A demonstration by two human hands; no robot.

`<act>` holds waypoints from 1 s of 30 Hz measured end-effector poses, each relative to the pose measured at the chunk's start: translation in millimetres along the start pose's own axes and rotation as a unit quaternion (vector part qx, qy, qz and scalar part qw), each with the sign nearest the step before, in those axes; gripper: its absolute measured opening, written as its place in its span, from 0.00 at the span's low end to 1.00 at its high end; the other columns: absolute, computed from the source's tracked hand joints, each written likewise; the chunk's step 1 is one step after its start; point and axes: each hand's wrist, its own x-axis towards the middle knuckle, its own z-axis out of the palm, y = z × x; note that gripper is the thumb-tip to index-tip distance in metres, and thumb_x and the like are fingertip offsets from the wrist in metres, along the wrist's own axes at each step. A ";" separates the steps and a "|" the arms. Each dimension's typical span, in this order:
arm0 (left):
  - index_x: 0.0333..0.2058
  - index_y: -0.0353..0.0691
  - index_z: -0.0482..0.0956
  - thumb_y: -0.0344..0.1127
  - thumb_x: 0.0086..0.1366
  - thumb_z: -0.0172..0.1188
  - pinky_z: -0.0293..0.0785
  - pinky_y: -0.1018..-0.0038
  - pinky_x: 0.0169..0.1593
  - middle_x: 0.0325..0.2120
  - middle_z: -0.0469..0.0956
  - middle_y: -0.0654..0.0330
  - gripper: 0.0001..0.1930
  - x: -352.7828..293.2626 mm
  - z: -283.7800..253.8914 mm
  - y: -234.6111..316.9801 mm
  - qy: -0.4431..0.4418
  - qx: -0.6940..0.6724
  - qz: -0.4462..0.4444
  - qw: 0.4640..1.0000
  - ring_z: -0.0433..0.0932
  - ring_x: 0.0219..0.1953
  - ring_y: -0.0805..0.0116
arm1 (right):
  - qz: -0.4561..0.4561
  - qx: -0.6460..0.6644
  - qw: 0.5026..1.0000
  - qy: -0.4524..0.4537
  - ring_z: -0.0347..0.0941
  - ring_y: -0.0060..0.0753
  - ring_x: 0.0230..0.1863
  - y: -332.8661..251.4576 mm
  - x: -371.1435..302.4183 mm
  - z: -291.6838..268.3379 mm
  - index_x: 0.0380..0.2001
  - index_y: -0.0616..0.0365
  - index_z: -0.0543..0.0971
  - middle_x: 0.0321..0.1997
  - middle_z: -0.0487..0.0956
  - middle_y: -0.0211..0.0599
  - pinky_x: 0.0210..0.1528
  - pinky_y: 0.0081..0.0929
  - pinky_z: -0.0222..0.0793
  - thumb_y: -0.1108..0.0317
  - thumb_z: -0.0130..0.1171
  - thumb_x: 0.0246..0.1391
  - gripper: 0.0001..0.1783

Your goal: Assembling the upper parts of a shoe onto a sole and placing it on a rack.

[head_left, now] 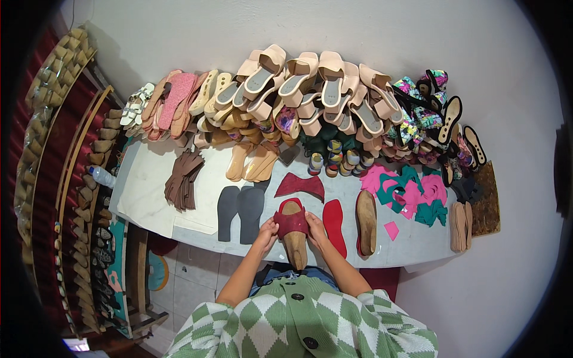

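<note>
A wooden shoe last point(295, 241) lies at the near edge of the grey worktable point(412, 247), its toe pointing away from me. A dark red upper piece point(290, 222) is wrapped over its front. My left hand point(267, 232) grips the left side of that red piece and my right hand point(314, 229) grips its right side. A red insole point(333, 225) lies just right of my right hand. Beyond it a second wooden last point(366, 221) rests on another red sole. A cut red upper point(299, 185) lies flat behind the last.
Two grey soles point(240, 212) lie left of my hands, with a stack of brown cut pieces point(184, 178) further left. Pink and green cutouts point(412, 191) sit at the right. Heaps of sandals point(310, 89) line the back wall. Racks of lasts point(95, 179) stand at left.
</note>
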 end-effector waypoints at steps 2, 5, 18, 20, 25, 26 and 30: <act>0.53 0.35 0.60 0.23 0.61 0.45 0.61 0.73 0.55 0.49 0.68 0.57 0.20 1.6 -6.0 -2.2 0.002 -0.006 -0.001 1.000 0.66 0.52 0.67 | -0.012 -0.011 1.000 0.011 0.72 0.24 0.39 1.6 -1.2 6.3 0.40 0.60 0.72 0.38 0.76 0.33 0.45 0.23 0.68 0.61 0.49 0.57 0.14; 0.54 0.38 0.60 0.27 0.62 0.47 0.60 0.69 0.55 0.48 0.69 0.60 0.20 6.7 -15.7 -9.4 -0.018 -0.021 0.010 1.000 0.67 0.51 0.69 | -0.032 -0.018 0.999 0.015 0.72 0.24 0.39 5.2 -1.2 11.4 0.41 0.61 0.72 0.38 0.76 0.33 0.44 0.22 0.68 0.59 0.48 0.58 0.16; 0.55 0.32 0.57 0.19 0.55 0.41 0.57 0.68 0.60 0.52 0.65 0.53 0.26 16.1 -0.8 -18.2 -0.057 -0.085 0.051 0.993 0.65 0.54 0.64 | -0.050 0.012 0.997 0.053 0.73 0.22 0.34 6.0 5.4 22.8 0.40 0.62 0.73 0.36 0.76 0.35 0.38 0.21 0.71 0.58 0.46 0.59 0.17; 0.55 0.31 0.56 0.19 0.55 0.41 0.57 0.68 0.60 0.52 0.65 0.53 0.26 15.1 -0.6 -18.7 -0.063 -0.091 0.062 0.992 0.65 0.55 0.64 | -0.049 0.018 0.997 0.049 0.73 0.22 0.34 6.9 5.2 23.7 0.40 0.62 0.73 0.36 0.76 0.35 0.38 0.21 0.71 0.58 0.46 0.59 0.17; 0.56 0.34 0.55 0.21 0.57 0.41 0.56 0.67 0.60 0.53 0.63 0.54 0.25 15.6 11.9 -19.5 -0.037 -0.119 0.051 0.991 0.63 0.56 0.62 | -0.035 0.018 0.999 0.031 0.73 0.24 0.39 6.0 7.9 14.9 0.44 0.61 0.71 0.41 0.76 0.35 0.43 0.23 0.70 0.58 0.44 0.60 0.18; 0.56 0.34 0.55 0.21 0.57 0.41 0.56 0.67 0.60 0.53 0.63 0.54 0.25 15.5 12.8 -18.9 -0.038 -0.119 0.051 0.991 0.63 0.56 0.62 | -0.036 0.018 0.999 0.031 0.73 0.24 0.39 6.0 8.0 14.2 0.44 0.61 0.71 0.41 0.76 0.35 0.43 0.23 0.70 0.58 0.44 0.60 0.18; 0.55 0.36 0.55 0.21 0.58 0.43 0.57 0.67 0.60 0.52 0.64 0.56 0.25 16.5 9.5 -18.4 -0.054 -0.104 0.060 0.991 0.64 0.55 0.64 | -0.054 0.005 0.998 0.027 0.73 0.24 0.39 4.4 4.3 12.3 0.44 0.61 0.71 0.40 0.76 0.35 0.43 0.23 0.70 0.59 0.43 0.60 0.17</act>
